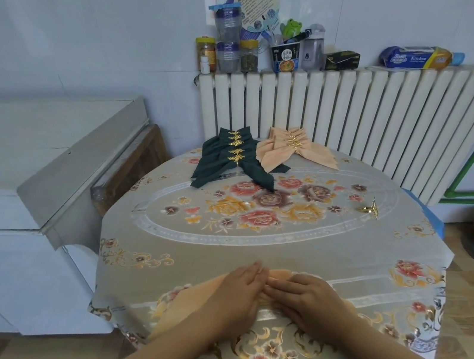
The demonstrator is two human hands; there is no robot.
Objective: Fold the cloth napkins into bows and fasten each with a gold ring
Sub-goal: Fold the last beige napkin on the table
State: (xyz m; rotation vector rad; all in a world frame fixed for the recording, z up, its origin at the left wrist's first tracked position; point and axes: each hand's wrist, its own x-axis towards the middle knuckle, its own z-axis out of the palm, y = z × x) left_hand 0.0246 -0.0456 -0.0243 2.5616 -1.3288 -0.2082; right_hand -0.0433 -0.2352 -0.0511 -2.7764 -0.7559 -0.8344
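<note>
Far side of the surface (pixel 250 244): a stack of dark green bows (pixel 234 157) and a stack of peach bows (pixel 294 148), each bow already cinched with a gold ring. One loose gold ring (pixel 369 208) sits alone to the right, well apart from both stacks. I judge it is meant for the piece under me, likely the last.

Near edge: the peach napkin (pixel 194 294) lies flat, its left end trailing toward the surface's rim. My left hand (pixel 237 292) and right hand (pixel 308 301) rest on its middle, fingers straight and flat, fingertips meeting, pressing the fold rather than grasping. Bow not yet gathered; ring not yet on.

Room: the floral middle between me and the stacks is open, reach to the ring unobstructed. White cabinet (pixel 26 175) stands close on the left; the radiator (pixel 365 116) stands behind the surface.
</note>
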